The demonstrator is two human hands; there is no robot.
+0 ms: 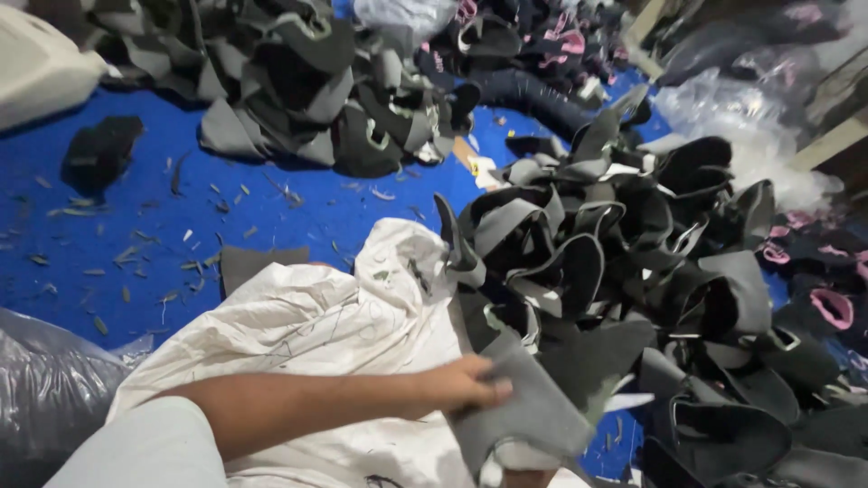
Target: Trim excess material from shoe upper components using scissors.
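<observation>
My left hand (466,384) reaches in from the near left, fingers (495,390) curled and pinching the edge of a grey felt piece (529,411), thumb on top. Whether the fingers underneath are spread or together I cannot tell, since the piece hides them. My right hand is not in sight.

The grey piece lies at the near edge of the big heap (633,271) of black and grey shoe-upper cutouts that fills the right half of the view. It is lifted a little off the white sack (307,334) that is spread under my forearm.

Farther off, at the far middle, sits a second heap (316,90) of the same grey and black pieces, and to the far right some black pieces with pink trim (827,307). The blue floor sheet (108,235) between them is strewn with small scraps. A clear plastic bag (45,389) bulges at the near left.

As I judge it, the sorting is early or midway. One piece is in hand, the near heap is tall and tangled, and most of the pieces lie untouched.
</observation>
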